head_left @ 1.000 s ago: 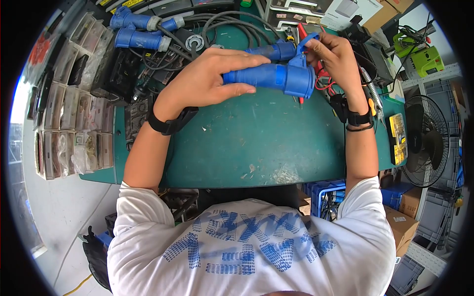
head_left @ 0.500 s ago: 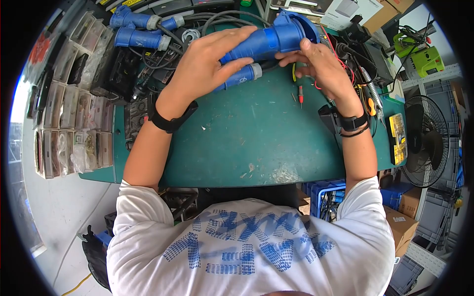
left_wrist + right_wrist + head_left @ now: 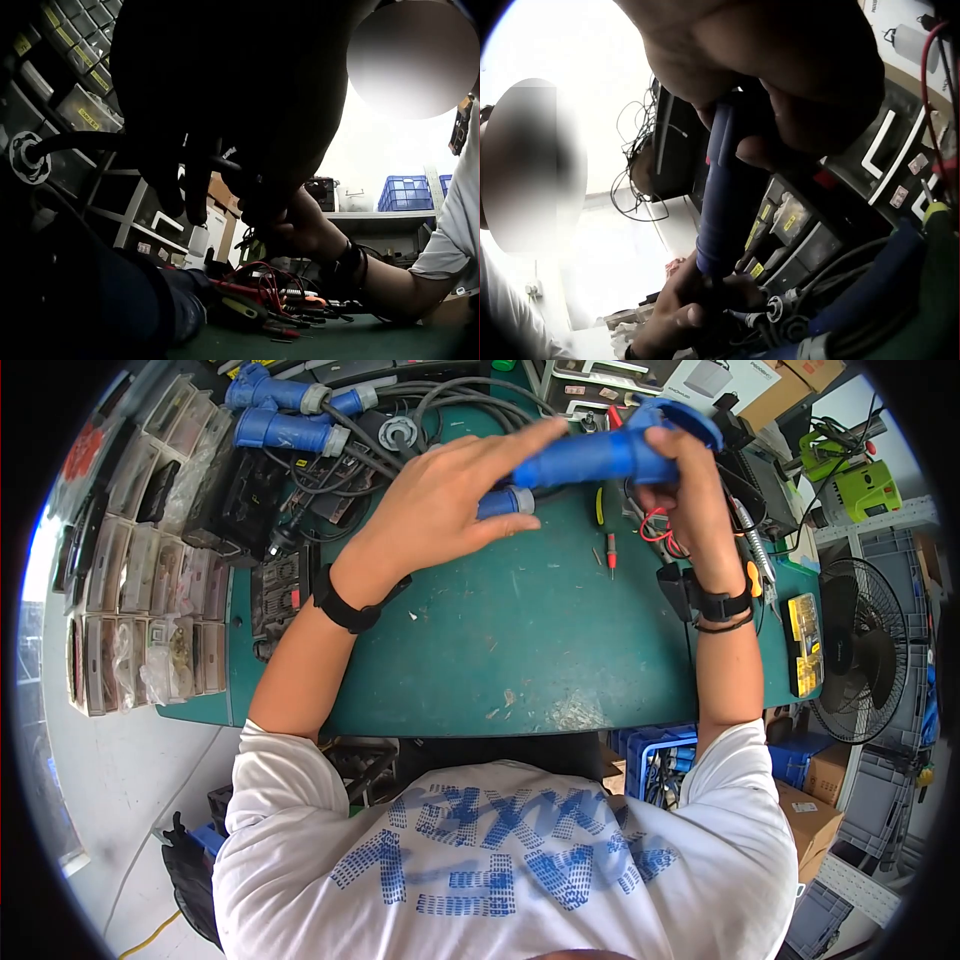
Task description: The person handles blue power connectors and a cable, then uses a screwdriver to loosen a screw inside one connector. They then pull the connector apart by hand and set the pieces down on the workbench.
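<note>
A blue industrial connector (image 3: 580,461) with a flip cap (image 3: 688,420) is held above the bench by my right hand (image 3: 703,510), its thumb and fingers wrapped round the capped end. Seen from the right wrist, the blue barrel (image 3: 724,195) runs down from that hand toward the left one. My left hand (image 3: 430,510) is at the barrel's narrow end, its fingers stretched out and a little blurred, its thumb pointing right below the barrel. Another blue connector (image 3: 500,504) lies on the bench, partly hidden behind the left hand.
Several blue connectors on thick black cables (image 3: 290,432) lie at the back left of the green bench (image 3: 500,630). Red test leads, a red probe (image 3: 611,550) and other tools lie near the right hand. Drawer units (image 3: 150,580) stand at the left, a fan (image 3: 860,645) at the right.
The right hand first worked at the cap, came loose from it, and now grips the capped end. The connector has shifted right, and the left hand's grip on it has loosened into straight fingers.
</note>
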The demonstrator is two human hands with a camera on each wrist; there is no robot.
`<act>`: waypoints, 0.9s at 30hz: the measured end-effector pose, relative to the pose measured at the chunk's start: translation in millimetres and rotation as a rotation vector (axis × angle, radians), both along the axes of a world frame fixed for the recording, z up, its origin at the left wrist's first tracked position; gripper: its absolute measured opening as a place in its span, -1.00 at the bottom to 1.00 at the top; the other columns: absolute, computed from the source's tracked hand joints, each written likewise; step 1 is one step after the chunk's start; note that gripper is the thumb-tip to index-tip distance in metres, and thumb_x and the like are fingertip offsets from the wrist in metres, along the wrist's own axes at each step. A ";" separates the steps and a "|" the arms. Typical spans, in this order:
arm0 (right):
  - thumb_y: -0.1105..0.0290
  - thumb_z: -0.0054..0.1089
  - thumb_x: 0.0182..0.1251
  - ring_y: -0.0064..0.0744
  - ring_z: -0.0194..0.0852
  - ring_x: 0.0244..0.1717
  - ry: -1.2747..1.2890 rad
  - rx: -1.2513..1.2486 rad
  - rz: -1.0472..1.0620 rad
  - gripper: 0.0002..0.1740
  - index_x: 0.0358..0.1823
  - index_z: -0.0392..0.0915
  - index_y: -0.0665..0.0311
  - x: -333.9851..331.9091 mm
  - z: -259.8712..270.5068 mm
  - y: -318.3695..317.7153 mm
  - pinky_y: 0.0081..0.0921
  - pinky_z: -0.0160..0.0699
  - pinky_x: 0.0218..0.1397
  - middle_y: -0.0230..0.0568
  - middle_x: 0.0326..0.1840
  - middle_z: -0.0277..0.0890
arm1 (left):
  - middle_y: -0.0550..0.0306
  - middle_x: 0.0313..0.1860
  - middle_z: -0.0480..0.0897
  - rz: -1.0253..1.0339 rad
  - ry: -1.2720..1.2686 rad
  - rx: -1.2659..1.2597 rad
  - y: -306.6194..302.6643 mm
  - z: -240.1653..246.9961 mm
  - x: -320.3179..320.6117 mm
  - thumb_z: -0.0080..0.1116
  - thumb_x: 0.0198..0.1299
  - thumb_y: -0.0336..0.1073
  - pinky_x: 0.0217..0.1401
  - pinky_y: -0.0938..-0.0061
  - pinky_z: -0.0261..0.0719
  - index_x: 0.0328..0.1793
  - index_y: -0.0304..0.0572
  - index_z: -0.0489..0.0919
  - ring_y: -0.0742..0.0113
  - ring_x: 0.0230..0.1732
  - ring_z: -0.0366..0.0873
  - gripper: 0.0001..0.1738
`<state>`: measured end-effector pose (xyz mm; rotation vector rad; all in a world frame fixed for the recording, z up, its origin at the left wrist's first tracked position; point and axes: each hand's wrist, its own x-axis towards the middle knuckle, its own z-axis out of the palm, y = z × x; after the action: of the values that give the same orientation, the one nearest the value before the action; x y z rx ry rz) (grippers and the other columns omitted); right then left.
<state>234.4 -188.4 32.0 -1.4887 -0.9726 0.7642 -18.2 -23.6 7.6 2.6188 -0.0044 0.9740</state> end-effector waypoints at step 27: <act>-0.02 0.20 0.67 -0.43 0.58 -0.49 0.261 0.096 -0.041 -0.58 -0.08 0.54 0.24 11.0 -38.4 15.4 -0.63 0.19 -0.55 -0.24 -0.37 0.58 | -0.20 -0.31 0.72 0.155 0.157 -0.077 13.2 -7.1 -3.9 0.30 0.56 -0.20 -0.10 -0.09 0.65 0.04 -0.26 0.71 -0.30 -0.17 0.72 -0.76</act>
<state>245.4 -173.1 -6.5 -1.2852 -0.7687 0.8467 -22.2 -10.5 0.5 2.6469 0.2731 0.7975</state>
